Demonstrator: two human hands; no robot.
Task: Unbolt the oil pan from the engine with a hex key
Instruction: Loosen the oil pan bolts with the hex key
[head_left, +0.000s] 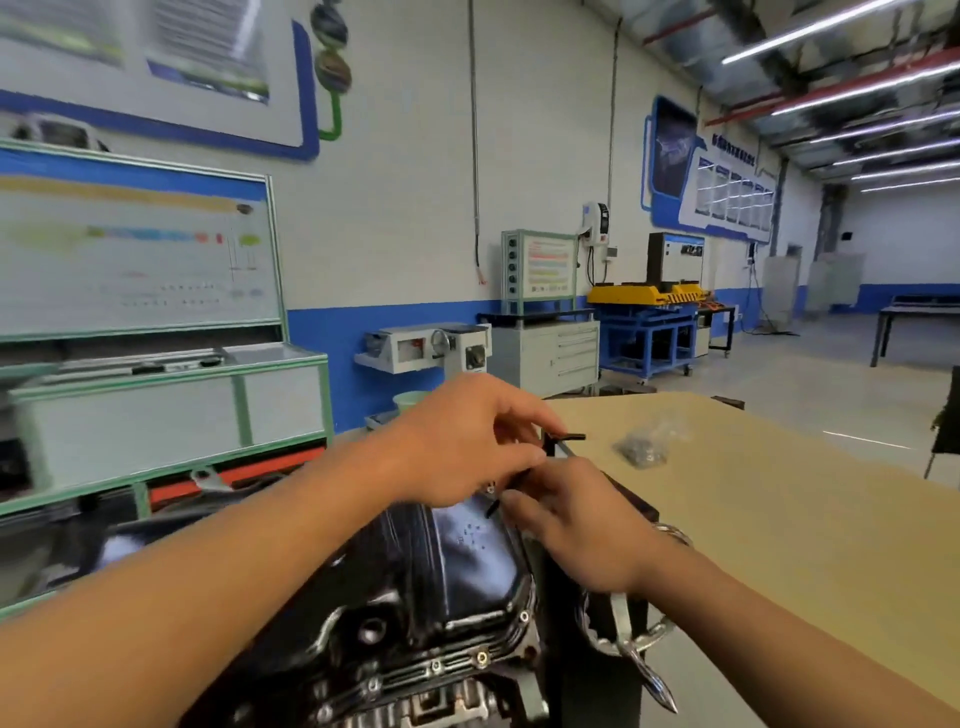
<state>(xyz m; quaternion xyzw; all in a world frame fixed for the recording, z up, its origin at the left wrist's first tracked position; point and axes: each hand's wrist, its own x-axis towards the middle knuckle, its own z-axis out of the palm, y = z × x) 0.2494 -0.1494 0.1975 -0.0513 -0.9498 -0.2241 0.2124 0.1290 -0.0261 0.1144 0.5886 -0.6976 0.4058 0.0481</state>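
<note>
The job looks barely begun: the oil pan (467, 566) sits on the engine (415, 691) beside the table (779, 519), bolts (481, 658) seated along its near flange, while the left hand (467, 441) and right hand (576, 525) each close their grip on the hex key (563, 436) at the pan's far rim.

Lettering on the wall boards (730, 200) and the training panel (130, 249) is too blurred to read.
</note>
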